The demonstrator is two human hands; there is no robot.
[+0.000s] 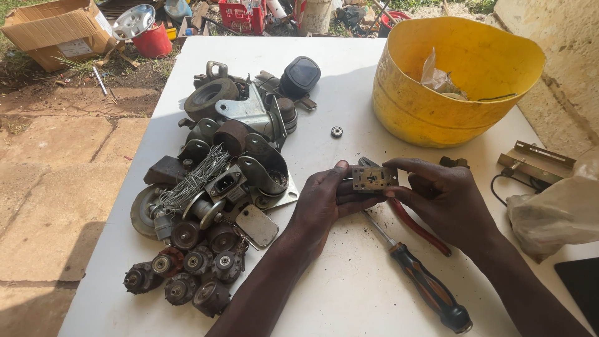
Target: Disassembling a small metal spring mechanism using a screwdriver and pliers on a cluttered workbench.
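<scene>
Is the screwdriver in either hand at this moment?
No: the screwdriver lies on the white table below the hands, while the left hand and right hand together hold a small metal lock body.

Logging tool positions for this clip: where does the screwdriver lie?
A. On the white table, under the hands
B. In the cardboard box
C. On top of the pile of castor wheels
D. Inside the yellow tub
A: the screwdriver lies flat on the table, its shaft running up beneath the hands holding the small metal lock.
</scene>
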